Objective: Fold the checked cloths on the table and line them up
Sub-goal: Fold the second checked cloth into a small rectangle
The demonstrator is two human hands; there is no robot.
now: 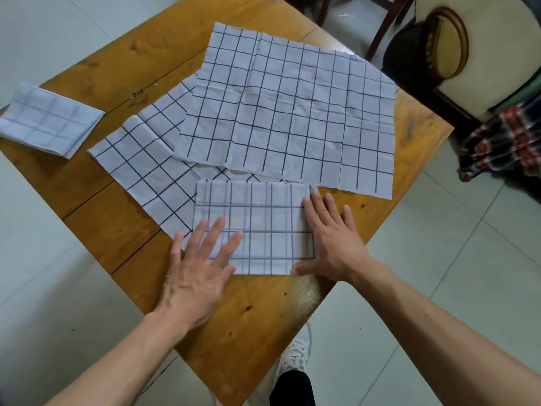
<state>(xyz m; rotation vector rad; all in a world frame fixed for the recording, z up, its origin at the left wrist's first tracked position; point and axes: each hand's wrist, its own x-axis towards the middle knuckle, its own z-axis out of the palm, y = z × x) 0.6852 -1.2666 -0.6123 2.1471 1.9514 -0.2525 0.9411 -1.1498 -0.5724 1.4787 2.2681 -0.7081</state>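
Note:
A folded white checked cloth (pixel 257 218) lies near the front of the wooden table (pixel 117 68). My left hand (pixel 199 268) rests flat on its lower left part, fingers spread. My right hand (pixel 333 238) presses flat along its right edge, thumb at the lower right corner. A large unfolded checked cloth (pixel 292 106) is spread behind it. Another unfolded cloth (pixel 146 168) lies partly under both. A second folded cloth (pixel 46 121) sits at the table's far left corner.
A dark wooden chair with a cream cushion (pixel 456 48) stands at the back right, with plaid fabric (pixel 503 139) draped beside it. My white shoe (pixel 295 353) shows below the table's front corner. Pale floor tiles surround the table.

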